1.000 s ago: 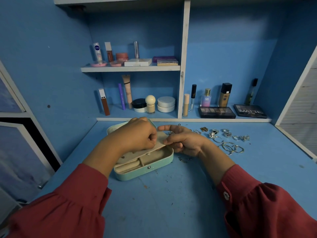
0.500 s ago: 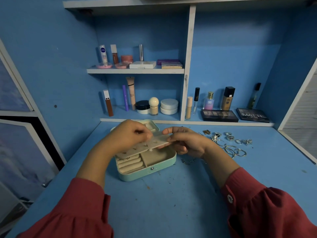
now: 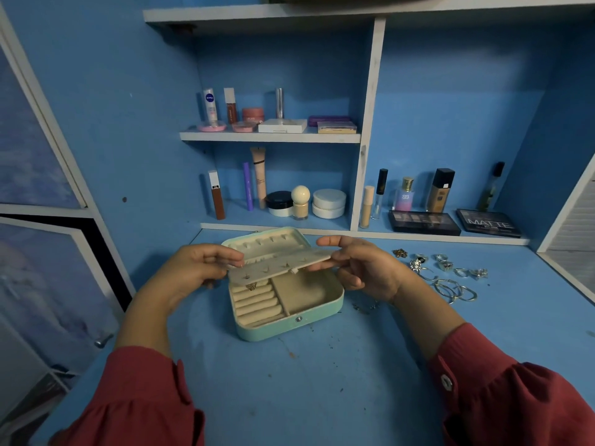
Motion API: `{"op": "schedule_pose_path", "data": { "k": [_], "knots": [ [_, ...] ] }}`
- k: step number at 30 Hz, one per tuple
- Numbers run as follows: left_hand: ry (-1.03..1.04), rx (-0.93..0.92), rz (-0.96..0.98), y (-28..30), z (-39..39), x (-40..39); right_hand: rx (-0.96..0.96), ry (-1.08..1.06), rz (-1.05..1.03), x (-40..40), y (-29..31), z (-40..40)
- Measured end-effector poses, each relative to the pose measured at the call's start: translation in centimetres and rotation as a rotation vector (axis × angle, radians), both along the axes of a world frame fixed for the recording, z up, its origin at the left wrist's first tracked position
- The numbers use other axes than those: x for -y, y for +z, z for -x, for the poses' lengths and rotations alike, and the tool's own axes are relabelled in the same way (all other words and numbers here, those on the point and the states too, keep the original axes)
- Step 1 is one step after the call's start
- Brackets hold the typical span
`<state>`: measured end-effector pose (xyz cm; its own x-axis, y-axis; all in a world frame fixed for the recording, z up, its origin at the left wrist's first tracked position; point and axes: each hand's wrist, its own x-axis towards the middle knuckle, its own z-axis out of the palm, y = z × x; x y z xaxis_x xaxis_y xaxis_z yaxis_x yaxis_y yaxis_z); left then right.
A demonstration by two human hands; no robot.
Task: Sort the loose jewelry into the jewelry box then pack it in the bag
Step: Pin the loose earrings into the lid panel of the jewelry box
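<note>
2 hands pinch 1 beige insert panel [image 3: 280, 264] over 1 open mint jewelry box [image 3: 291, 323]: left hand [image 3: 193, 268] at its left end, right hand [image 3: 363, 268] at its right.

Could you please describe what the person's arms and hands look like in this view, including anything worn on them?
Both hands, left and right, are bare, with no rings, watch or gloves visible. Each arm wears a loose, dark red sleeve gathered at the cuff and pushed up the forearm. The right cuff carries a pale button.
</note>
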<state>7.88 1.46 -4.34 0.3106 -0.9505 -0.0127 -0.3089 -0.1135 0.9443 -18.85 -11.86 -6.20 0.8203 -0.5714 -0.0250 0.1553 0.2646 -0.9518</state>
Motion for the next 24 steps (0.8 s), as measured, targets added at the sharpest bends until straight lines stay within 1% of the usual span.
{"op": "schedule_pose_path", "data": {
  "k": [4, 8, 12, 14, 18, 22, 24],
  "knots": [
    [-0.038, -0.046, -0.01, -0.2, -0.4, -0.2, 0.027, -0.031, -0.021, -0.2, 0.4, 0.0],
    [-0.053, -0.117, 0.02, -0.6, -0.9, -0.2, 0.061, -0.041, -0.034, -0.2, 0.4, 0.1],
    [-0.022, -0.17, 0.055, -1.0, -0.8, 0.1, 0.031, -0.135, 0.039, -0.4, 1.0, 0.8],
    [-0.011, -0.201, 0.085, -1.1, -0.7, 0.2, -0.046, -0.196, 0.11, -0.3, 1.3, 1.5],
    [0.02, -0.228, 0.127, -1.5, -0.7, 0.5, -0.329, -0.266, 0.363, -0.5, 2.4, 3.1],
    [0.032, -0.305, 0.152, -1.9, -0.7, 0.7, -0.54, -0.268, 0.529, -1.0, 3.4, 4.3],
    [0.038, -0.316, 0.167, -2.1, -0.5, 0.9, -0.693, -0.255, 0.666, -1.0, 3.7, 4.8]
  ]
}}
